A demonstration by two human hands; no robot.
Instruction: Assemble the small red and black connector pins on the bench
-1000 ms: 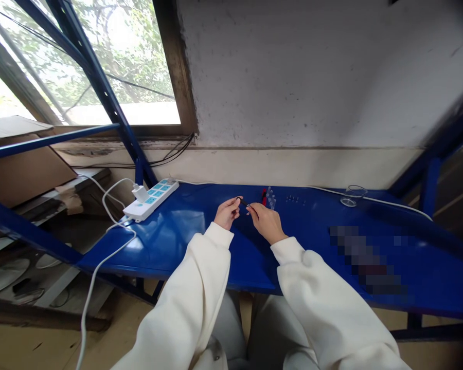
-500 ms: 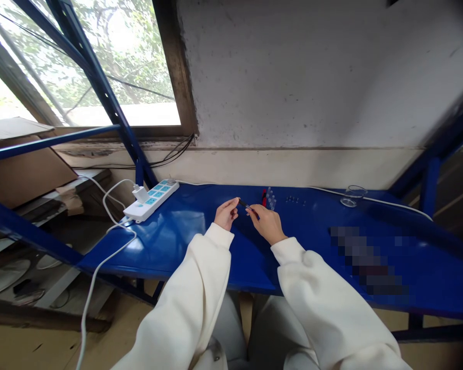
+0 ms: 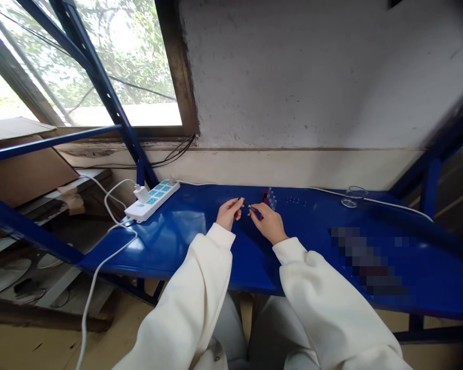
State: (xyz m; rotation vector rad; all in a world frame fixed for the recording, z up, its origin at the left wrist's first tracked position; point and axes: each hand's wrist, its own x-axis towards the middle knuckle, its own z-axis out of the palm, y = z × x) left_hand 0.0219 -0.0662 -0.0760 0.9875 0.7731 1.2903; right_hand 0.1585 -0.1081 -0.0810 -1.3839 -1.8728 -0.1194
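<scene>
My left hand (image 3: 229,214) pinches one end of a thin, dark, pen-like piece (image 3: 246,204) over the blue table. From the other side, my right hand (image 3: 269,223) grips the opposite end with thumb and fingers. The piece slants slightly down to the right between the two hands, and fingers cover most of it. Just behind my right hand stand several clear tubes (image 3: 271,199) beside a red item (image 3: 265,196). Several tiny clear parts (image 3: 292,199) lie farther right.
On the left of the blue table (image 3: 200,246) is a white power strip (image 3: 153,199) with a plug and cable. A clear round dish (image 3: 349,203) sits at the back right. A blurred-out dark area (image 3: 370,262) covers the right side. Blue frame posts rise on both sides.
My left fingertips have shifted slightly right along the dark piece, so less of it shows between the hands. Both hands keep their grip.
</scene>
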